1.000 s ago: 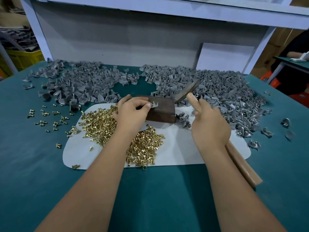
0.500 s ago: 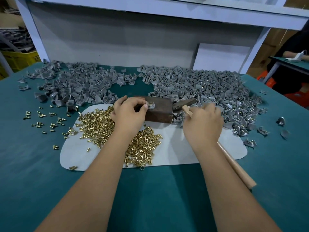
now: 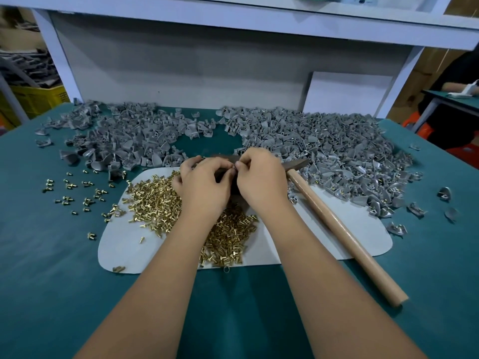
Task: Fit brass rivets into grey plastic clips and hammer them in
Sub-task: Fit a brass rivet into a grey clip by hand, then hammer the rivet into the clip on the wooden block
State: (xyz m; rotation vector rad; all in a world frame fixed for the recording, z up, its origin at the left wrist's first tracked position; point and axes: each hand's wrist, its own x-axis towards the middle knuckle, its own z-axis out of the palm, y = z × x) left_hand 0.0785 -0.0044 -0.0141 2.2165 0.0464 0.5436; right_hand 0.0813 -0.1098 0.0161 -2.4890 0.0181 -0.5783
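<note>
My left hand (image 3: 204, 182) and my right hand (image 3: 261, 177) meet fingertip to fingertip over the dark metal block (image 3: 233, 186), pinching a small grey clip that is mostly hidden between them. A heap of brass rivets (image 3: 160, 203) lies on the white mat (image 3: 298, 242) under my left wrist. The hammer (image 3: 337, 226) lies on the mat to the right of my right hand, wooden handle pointing toward me, with no hand on it. Grey plastic clips are piled behind at the left (image 3: 124, 141) and right (image 3: 324, 146).
Loose rivets (image 3: 75, 190) are scattered on the green tabletop left of the mat. A few stray clips (image 3: 414, 211) lie at the far right. A white shelf frame and grey backboard (image 3: 181, 68) stand behind the piles. Another person sits at the far right.
My right hand has let go of the hammer, which now lies on the mat, and has moved left to join my left hand at the clip on the block.
</note>
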